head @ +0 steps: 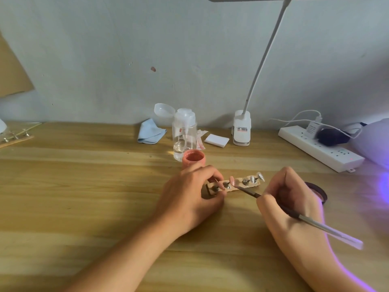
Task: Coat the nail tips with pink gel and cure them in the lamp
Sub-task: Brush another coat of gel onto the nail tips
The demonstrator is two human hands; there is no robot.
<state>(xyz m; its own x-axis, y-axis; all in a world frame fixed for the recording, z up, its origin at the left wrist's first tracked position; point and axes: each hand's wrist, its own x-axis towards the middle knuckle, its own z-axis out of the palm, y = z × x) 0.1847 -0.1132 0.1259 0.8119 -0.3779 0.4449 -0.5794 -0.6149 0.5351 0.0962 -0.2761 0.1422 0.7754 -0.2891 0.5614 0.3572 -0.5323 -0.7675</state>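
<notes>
The left hand point(189, 197) gripped the left end of the holder point(242, 184) with the nail tips point(260, 176), near the middle of the tabletop point(84, 186). The right hand point(290, 192) pinched the brush point(315, 224), its tip touching the holder's middle. The gel jar point(193, 158) stood just behind the left hand, and the lamp point(374, 140) was at the right edge.

A: Where are the nail tips point(260, 176)?
B: Mid-frame, in a row on a wooden strip point(242, 184). Two look pink, the right ones clear.
A: And the gel point(193, 157)?
B: In an open pink pot point(189, 166) just above. The brush point(315, 223) tip is at the strip. The lamp point(372, 140) glows purple, far right.
</notes>
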